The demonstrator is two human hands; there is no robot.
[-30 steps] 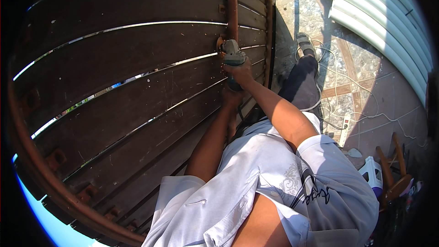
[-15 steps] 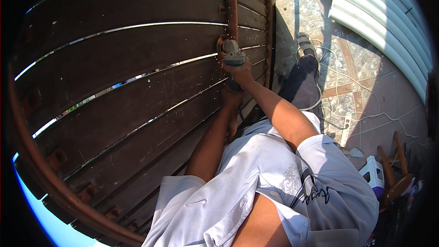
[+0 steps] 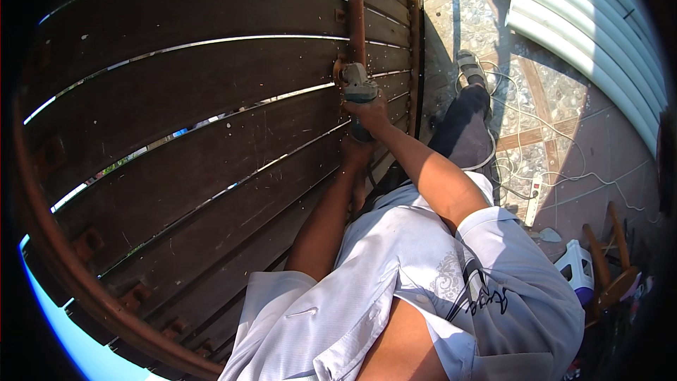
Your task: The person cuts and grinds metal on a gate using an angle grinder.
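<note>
Both my hands are wrapped round an angle grinder (image 3: 360, 90) with a grey head and a darker body. My right hand (image 3: 370, 109) grips it just behind the head. Lower down, my left hand (image 3: 357, 148) holds the rear of the body, which its fingers partly hide. The grinder's disc (image 3: 339, 70) is at a reddish-brown metal tube (image 3: 357, 21) that runs across dark brown slats (image 3: 211, 74). Whether the disc touches the tube or a bracket beside it, I cannot tell. Small bright specks are scattered in the air around the grinder.
A pale cable (image 3: 518, 113) loops over the tiled floor, near a white power strip (image 3: 534, 201). White corrugated sheets (image 3: 578, 21) lie at the upper right. By my right side are a wooden stool (image 3: 613, 286) and a white-and-purple container (image 3: 578, 271). My sandalled foot (image 3: 470, 67) rests beside the slatted frame.
The grinder and both hands stay in almost the same place. The flying specks have shifted.
</note>
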